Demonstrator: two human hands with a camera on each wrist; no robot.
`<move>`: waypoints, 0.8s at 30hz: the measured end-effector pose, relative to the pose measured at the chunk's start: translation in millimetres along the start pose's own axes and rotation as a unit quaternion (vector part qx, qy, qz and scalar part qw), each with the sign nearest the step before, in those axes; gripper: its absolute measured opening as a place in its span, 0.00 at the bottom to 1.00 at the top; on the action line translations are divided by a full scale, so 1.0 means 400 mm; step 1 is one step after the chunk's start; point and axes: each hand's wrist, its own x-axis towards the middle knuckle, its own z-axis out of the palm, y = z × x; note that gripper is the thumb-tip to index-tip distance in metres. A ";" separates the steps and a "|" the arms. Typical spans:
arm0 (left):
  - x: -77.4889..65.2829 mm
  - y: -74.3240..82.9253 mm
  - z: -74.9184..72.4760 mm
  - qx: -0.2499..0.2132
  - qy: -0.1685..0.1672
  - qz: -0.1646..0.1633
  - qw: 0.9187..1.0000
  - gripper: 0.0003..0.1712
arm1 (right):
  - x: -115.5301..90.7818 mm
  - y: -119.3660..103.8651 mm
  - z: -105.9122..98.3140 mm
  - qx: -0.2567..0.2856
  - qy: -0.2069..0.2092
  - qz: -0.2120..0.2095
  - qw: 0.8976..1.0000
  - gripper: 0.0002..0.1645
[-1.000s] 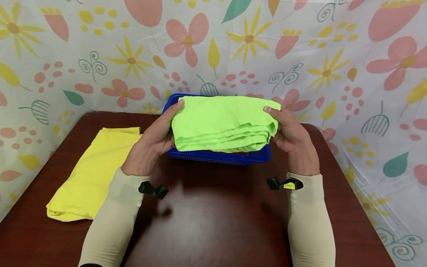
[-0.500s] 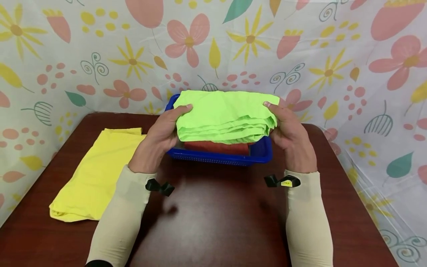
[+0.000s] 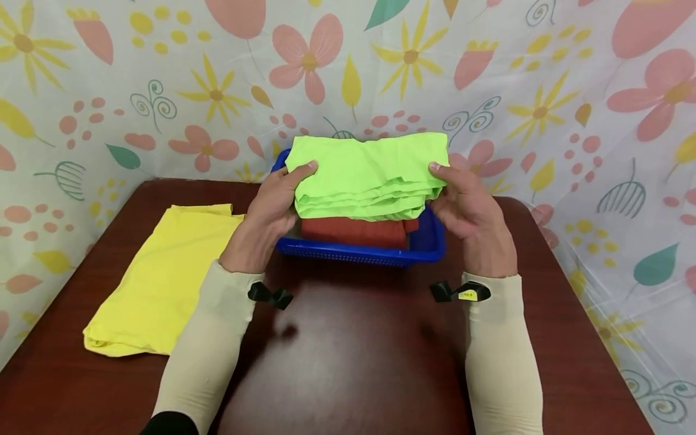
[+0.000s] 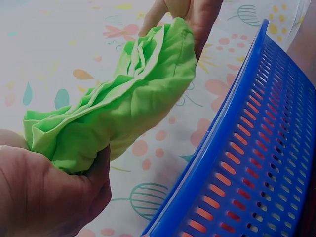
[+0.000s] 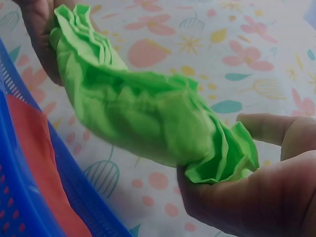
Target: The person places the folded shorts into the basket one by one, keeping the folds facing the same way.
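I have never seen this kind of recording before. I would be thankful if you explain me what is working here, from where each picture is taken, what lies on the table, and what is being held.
No machine is at work: these are a person's own bare left hand and right hand. The wide view comes from a camera on the person's head, looking forward and down. The two tilted close-ups come from cameras worn on the wrists, one on each.

Together the hands hold a folded green cloth, one at each end, in the air near a blue basket. Inside the basket lies a red cloth. On the dark table, to the person's left, lies a folded yellow cloth.
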 end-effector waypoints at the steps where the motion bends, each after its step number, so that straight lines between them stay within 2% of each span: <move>1: 0.002 0.001 0.001 0.001 0.005 0.002 1.000 0.24 | 0.001 -0.002 0.003 -0.012 -0.005 -0.002 1.000 0.11; 4: 0.004 0.005 0.000 -0.011 0.009 0.006 1.000 0.22 | 0.003 -0.004 0.011 -0.017 -0.017 -0.003 1.000 0.11; 11: 0.004 0.008 -0.008 -0.015 0.006 0.006 1.000 0.17 | 0.000 0.010 0.018 -0.015 0.013 -0.004 1.000 0.13; 17: 0.011 0.009 -0.008 -0.020 0.002 0.004 1.000 0.21 | 0.000 0.013 0.022 -0.010 0.022 0.002 1.000 0.19; 24: 0.018 0.011 0.000 -0.028 -0.010 0.001 1.000 0.19 | 0.016 0.014 0.028 -0.015 0.027 -0.006 1.000 0.18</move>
